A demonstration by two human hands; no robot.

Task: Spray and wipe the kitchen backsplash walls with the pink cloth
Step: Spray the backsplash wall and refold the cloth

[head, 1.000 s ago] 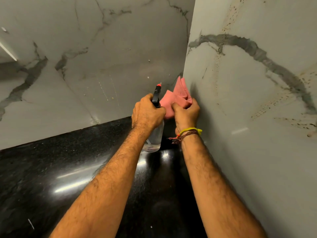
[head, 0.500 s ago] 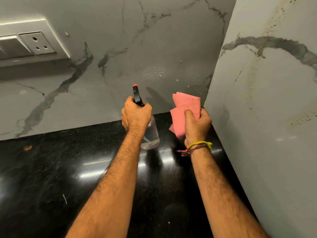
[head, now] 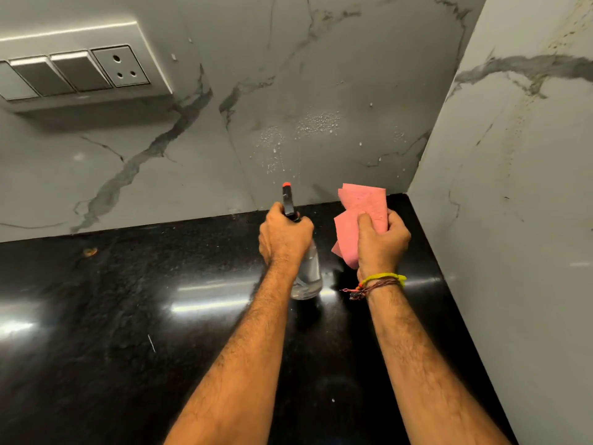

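Observation:
My left hand [head: 284, 236] grips a clear spray bottle [head: 306, 271] with a black head and orange nozzle that points at the back marble wall [head: 288, 75]. Patches of fine droplets [head: 316, 122] sit on that wall above the nozzle, with thin runs below them. My right hand [head: 382, 240] grips a folded pink cloth [head: 362, 207], held upright just right of the bottle and off both walls. The right side wall [head: 513, 187] carries brown speckled stains. Both hands hover over the black counter [head: 160, 300].
A steel switch plate with a socket [head: 80, 70] is mounted on the back wall at upper left. The glossy black counter meets both walls in a corner [head: 406, 194]. A small orange crumb [head: 90, 251] lies on the counter at left.
My view and both hands have swung left from the side wall toward the back wall. The cloth has come off the corner, and more droplet patches now show on the back wall.

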